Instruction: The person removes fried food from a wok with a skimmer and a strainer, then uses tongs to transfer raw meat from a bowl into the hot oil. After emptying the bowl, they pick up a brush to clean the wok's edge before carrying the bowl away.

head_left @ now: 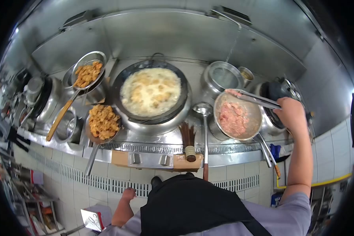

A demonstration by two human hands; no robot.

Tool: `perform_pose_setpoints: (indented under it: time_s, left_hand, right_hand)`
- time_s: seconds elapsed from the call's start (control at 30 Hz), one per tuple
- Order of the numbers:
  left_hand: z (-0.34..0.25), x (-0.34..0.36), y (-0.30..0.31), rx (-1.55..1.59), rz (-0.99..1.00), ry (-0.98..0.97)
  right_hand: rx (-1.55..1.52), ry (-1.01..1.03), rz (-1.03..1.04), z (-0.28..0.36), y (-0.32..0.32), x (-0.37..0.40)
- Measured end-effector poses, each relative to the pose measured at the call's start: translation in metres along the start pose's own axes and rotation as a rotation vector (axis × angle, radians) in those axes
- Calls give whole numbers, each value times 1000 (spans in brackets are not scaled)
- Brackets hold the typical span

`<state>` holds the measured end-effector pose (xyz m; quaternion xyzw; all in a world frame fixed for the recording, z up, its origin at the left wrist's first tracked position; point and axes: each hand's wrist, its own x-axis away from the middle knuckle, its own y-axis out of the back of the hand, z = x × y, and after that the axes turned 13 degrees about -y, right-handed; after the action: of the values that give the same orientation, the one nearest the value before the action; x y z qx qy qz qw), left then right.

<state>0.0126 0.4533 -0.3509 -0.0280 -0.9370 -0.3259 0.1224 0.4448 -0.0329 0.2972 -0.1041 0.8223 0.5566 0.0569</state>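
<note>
Standing at a stainless steel range [161, 147] above a tiled floor [106, 173], you are facing a wok [185, 106] of pale, foaming oil. Two skimmers [88, 74] to its left are carrying golden fried pieces. Your right hand [292, 114] is wrapping its fingers around tongs [257, 99] over a steel bowl [259, 126], right of the wok, holding pink, wet raw meat [233, 118]. Your left hand [128, 194] is hanging low; its finger state cannot be told.
</note>
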Motion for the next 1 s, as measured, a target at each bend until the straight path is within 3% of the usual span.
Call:
perform_pose_setpoints:
  time_s: [0.03,0.1,0.13,0.17,0.23,0.27,0.3,0.4,0.47,0.57,0.7,0.77,0.9,1.0]
  left_hand:
    - [-15,10,2,8,-20,26]
    - [-71,20,19,432,148,576]
    - [-67,28,13,526,178,667]
    - [-63,38,10,540,156,678]
    - [-71,50,7,122,293,426]
    - [-80,55,5,261,205,590]
    - [-79,58,2,270,195,591]
    - [-73,72,-7,149,249,425]
    - [-77,73,-14,508,89,780]
    - [-86,74,-20,547,-94,877]
    - [-85,81,-19,603,-110,858]
    - [-83,87,-4,32,193,155]
    - [-42,96,-10,108,241,121]
    - [-50,76,12,21,288,45]
  right_hand:
    - [-26,-10,-18,6,14,-1]
    - [-102,66,-57,22,34,-2]
    - [-122,91,-43,33,38,-5]
    - [-130,117,-52,47,37,-10]
    - [-206,261,14,82,25,-20]
    - [-187,286,72,106,15,-25]
    - [-167,309,131,133,3,-30]
    - [-85,394,281,206,-31,-40]
    - [-41,429,301,219,-33,-44]
    - [-98,357,298,205,-32,-57]
    - [-79,237,161,133,-7,-62]
    - [-119,187,68,86,-5,-53]
    - [85,113,230,34,-6,-26]
    - [202,165,231,24,-95,-14]
